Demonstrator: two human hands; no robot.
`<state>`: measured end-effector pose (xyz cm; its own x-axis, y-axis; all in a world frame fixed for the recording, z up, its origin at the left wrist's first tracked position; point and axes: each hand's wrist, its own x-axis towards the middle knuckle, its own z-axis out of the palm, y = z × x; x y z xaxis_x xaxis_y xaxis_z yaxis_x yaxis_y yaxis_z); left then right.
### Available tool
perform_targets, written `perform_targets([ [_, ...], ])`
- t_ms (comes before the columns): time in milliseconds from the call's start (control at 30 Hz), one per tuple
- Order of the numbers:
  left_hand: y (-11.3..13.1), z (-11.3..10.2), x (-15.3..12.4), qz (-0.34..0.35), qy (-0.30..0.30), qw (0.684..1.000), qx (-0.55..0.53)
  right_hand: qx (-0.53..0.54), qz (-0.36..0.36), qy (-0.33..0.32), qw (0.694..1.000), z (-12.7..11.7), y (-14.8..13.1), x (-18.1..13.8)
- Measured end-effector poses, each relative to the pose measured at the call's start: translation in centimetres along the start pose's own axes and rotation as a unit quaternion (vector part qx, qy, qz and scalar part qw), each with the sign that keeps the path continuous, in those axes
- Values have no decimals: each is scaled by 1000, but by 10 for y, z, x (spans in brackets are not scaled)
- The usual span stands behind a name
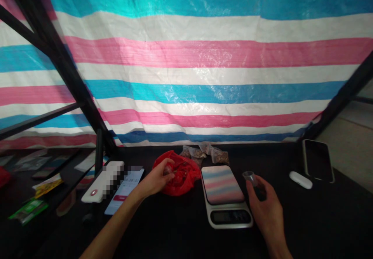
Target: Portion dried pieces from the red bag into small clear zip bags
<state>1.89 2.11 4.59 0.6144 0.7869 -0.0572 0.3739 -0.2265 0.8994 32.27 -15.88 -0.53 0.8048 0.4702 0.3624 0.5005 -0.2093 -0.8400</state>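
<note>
The left grip [161,176] is a bare human hand with slim fingers, a narrow left wrist [142,192] and a long, slender left forearm [121,217], uncovered throughout. The right grip [265,202] is likewise bare, its right wrist [275,233] uncovered.

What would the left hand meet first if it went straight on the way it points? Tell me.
Most likely the red bag: the left hand already reaches over its opening, so the bag's inside or far side would come first. Depth is hard to judge here.
</note>
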Motion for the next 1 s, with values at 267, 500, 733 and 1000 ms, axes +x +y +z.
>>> perform_targets([
  [267, 6, -1, -6, 29, 7, 1000, 3, 8, -20, 3, 1000, 2, 2, -1],
  [500, 24, 4, -17, 44, 37, 996, -66, 18, -33, 4, 999, 2, 3, 0],
  [733, 49, 29, -7, 79, 95, 989, -79, 20, -34, 1, 999, 2, 4, 0],
  [1000, 93, 100, 17, 146, 7, 967, -206, 25, -33, 1, 999, 2, 4, 0],
])
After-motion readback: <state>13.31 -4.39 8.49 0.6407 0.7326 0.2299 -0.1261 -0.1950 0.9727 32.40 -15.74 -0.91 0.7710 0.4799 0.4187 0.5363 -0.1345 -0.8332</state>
